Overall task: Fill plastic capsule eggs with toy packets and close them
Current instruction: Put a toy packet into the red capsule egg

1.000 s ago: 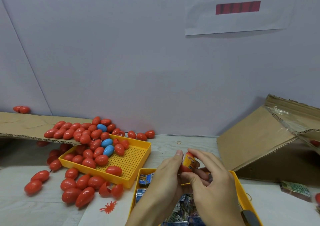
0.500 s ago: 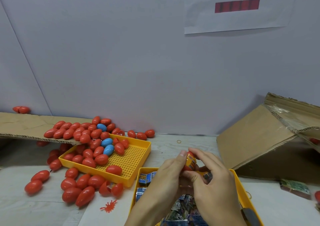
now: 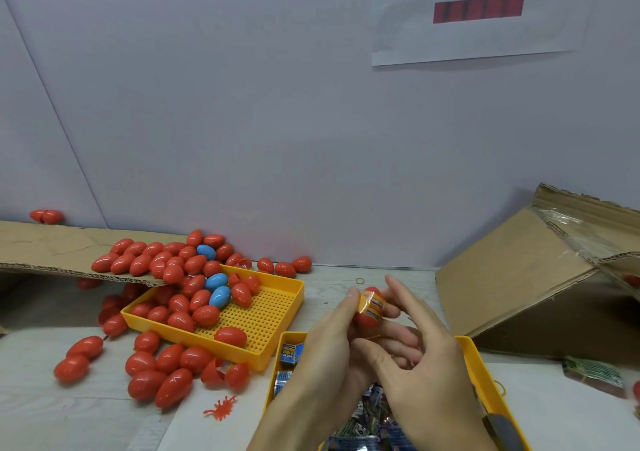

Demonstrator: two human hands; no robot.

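A red capsule egg with a yellow-orange toy packet wrapped across its middle is held above the near yellow tray. The left hand grips the egg, its forefinger tip at the upper left of the packet. The right hand has changed since half a second ago: then its fingers were closed over the top of the egg, now they are spread and relaxed, lying beside and behind the egg; whether they touch it cannot be told. The egg itself stays at about the same place between the two hands.

The near yellow tray holds small blue and dark printed packets, largely hidden by the forearms. The perforated yellow tray to the left holds many red eggs and two blue eggs, crowded toward its far left corner. More red eggs and one blue egg lie on a flat cardboard sheet overhanging that tray, and others are scattered on the tabletop in front of it, one split open. A red splat-shaped toy lies just left of the near tray. A tilted cardboard box stands at right, a paper sign on the wall above.
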